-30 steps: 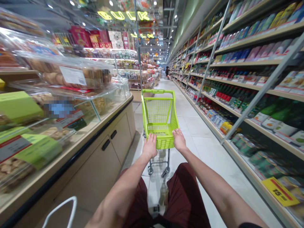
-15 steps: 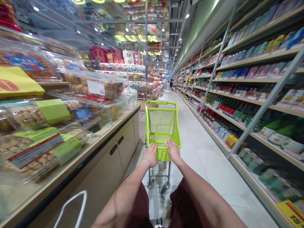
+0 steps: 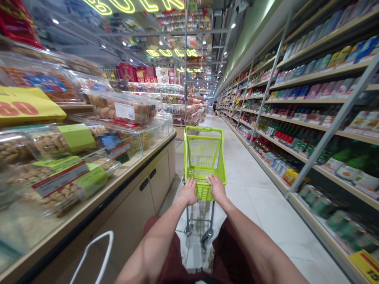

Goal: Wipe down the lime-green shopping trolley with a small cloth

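A lime-green shopping cart (image 3: 204, 152) on grey legs and casters stands right in front of me, and its basket looks bare inside. My left hand (image 3: 188, 192) is closed over the left part of the cart's near edge. On the right part of that same edge, my right hand (image 3: 217, 188) is closed too, with a small whitish, crumpled-looking bit (image 3: 209, 180) at its fingers that I cannot make out. Both arms stretch forward, and the undersides of the fingers are hidden.
Left is a wooden counter (image 3: 130, 205) with packaged baked goods (image 3: 124, 108) and price tags. Tall shelves (image 3: 314, 114) of cans and bottles line the right. Pale floor tiles (image 3: 245, 177) run between them. A person (image 3: 215, 106) is far down the aisle. A white looped bar (image 3: 96, 244) is at lower left.
The view has shifted slightly, so the counter, its goods and the cart appear a little further right. Both hands keep their hold on the cart.
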Demonstrator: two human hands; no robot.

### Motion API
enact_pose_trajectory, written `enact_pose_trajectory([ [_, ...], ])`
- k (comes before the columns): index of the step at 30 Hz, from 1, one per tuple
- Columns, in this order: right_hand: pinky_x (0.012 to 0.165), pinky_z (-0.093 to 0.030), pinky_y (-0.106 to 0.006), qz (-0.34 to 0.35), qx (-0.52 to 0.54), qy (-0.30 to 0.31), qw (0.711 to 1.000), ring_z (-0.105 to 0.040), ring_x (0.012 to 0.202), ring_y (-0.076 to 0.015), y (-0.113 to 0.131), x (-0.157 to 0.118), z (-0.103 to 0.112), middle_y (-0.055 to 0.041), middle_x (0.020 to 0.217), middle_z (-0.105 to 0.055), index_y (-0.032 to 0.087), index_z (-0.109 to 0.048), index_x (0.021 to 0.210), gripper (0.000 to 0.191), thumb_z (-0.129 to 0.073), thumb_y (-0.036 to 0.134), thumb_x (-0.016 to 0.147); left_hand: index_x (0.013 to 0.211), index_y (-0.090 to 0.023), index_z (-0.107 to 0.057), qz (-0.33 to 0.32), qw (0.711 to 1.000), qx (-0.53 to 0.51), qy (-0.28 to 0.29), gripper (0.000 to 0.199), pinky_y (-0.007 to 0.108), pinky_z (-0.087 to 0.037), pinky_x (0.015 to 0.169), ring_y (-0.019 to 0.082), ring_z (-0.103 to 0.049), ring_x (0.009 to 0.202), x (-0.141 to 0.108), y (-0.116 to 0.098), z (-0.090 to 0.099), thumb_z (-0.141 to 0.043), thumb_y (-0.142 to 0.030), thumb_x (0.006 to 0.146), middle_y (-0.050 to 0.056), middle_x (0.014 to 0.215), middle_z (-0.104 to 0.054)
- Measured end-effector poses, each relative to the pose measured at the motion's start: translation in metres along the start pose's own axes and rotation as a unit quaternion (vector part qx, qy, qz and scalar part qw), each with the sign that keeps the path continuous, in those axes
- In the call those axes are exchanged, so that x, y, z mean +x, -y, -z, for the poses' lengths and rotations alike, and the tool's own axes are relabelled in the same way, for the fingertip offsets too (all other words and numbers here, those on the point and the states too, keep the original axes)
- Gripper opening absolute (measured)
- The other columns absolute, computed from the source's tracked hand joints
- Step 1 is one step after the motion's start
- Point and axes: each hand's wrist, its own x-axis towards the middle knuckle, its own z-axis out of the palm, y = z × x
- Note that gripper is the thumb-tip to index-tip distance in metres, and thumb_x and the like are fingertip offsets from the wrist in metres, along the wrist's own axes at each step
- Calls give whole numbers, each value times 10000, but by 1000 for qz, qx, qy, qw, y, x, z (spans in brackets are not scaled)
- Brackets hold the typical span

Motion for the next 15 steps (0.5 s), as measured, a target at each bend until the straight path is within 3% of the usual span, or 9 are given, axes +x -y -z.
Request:
enact_pose_trajectory([
  [4, 958, -354, -374, 8, 7, -5, 1000, -447, 1158, -212, 1, -10, 4, -126, 1219, -528, 165, -570, 1115, 368, -339, 114, 833, 1377, -136, -189, 8, 1000, -6, -11, 763, 413, -234, 1054, 210, -35, 1352, -8, -3, -2, -473, -399, 720, 72, 1478, -71],
  [8, 955, -362, -364, 29, 12, -22, 999, -441, 1167, -202, -4, -19, 5, -112, 1229, -523, 176, -557, 1132, 415, -353, 65, 788, 1376, -160, -215, 4, 999, -1, -40, 604, 371, -244, 1059, 173, -67, 1349, -18, -5, -8, -362, -229, 794, 38, 1475, -125],
  [11, 953, -374, -372, 38, 17, -52, 998, -448, 1163, -201, -10, -20, 1, -101, 1214, -537, 181, -559, 1134, 457, -350, 37, 753, 1383, -187, -205, -1, 998, 17, -57, 632, 368, -250, 1060, 157, -83, 1346, -19, -6, -12, -322, -97, 769, 17, 1473, -133],
  [15, 946, -394, -394, 52, 26, -93, 994, -444, 1167, -205, -18, -19, -8, -94, 1210, -538, 190, -555, 1143, 511, -338, 15, 714, 1387, -175, -196, -4, 997, 28, -66, 659, 360, -256, 1061, 150, -80, 1346, -16, -8, -14, -307, -61, 748, 23, 1470, -140],
])
